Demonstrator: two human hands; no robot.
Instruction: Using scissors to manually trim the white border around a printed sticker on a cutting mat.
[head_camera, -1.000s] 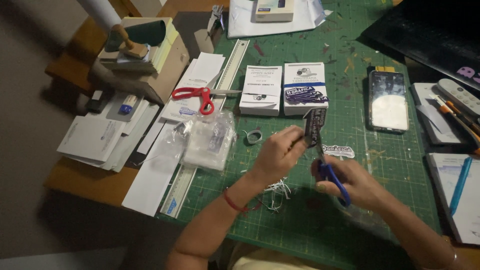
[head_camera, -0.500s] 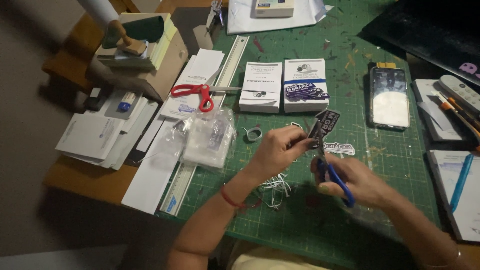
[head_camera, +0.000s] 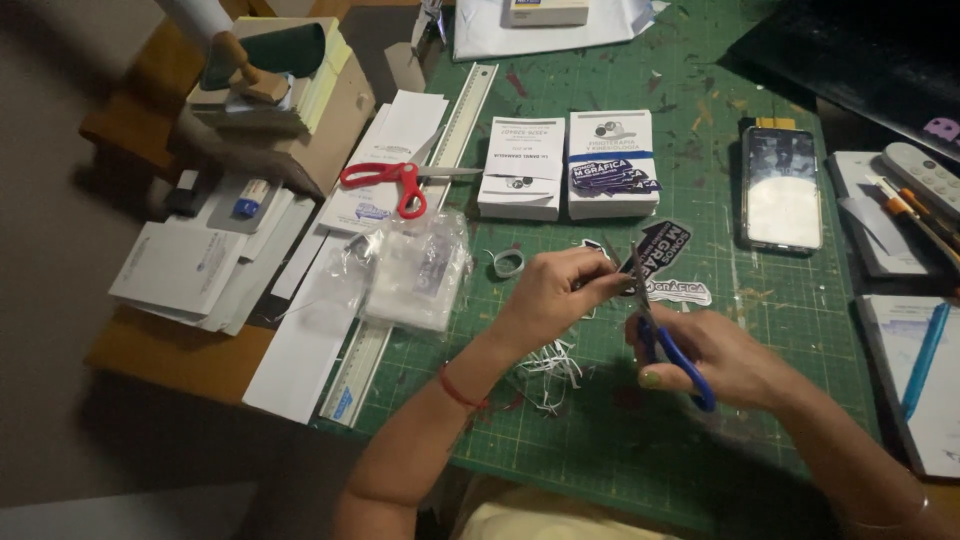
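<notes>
Since the earlier frame, I am seeing the dark sticker (head_camera: 662, 250) tilting further over to the right while both hands are staying close together above the green cutting mat (head_camera: 620, 440). My left hand (head_camera: 550, 295) is pinching the sticker's lower left edge, fingers closed on it, holding it up off the tabletop. My right hand (head_camera: 715, 355) is gripping the blue-handled scissors (head_camera: 665, 335), thumb and fingers curled through the loops, and the blades are pointing up toward the sticker; I cannot tell whether they are touching it. A red band is sitting on the left wrist.

Just beneath the sticker, a white-edged cut sticker (head_camera: 678, 291) is lying flat on the mat. White paper trimmings (head_camera: 550, 365) are lying scattered below the left hand. A small grey ring (head_camera: 508, 262) is resting just left of the left hand, and a crumpled clear plastic bag (head_camera: 415, 270) is lying beyond it, overlapping a long metal ruler (head_camera: 420, 230). Further up, two white stacks of cards (head_camera: 565, 165) are standing side by side, the right one banded and carrying dark stickers on top. Red-handled scissors (head_camera: 395, 182) are lying on white envelopes to the left of them. A smartphone (head_camera: 780, 188) is lying face up to the right of the stacks. At the right edge, pens and a white remote (head_camera: 920, 180) are lying near a notepad with a blue pen (head_camera: 925, 355). White envelopes (head_camera: 185, 270) are piled at the left edge.
</notes>
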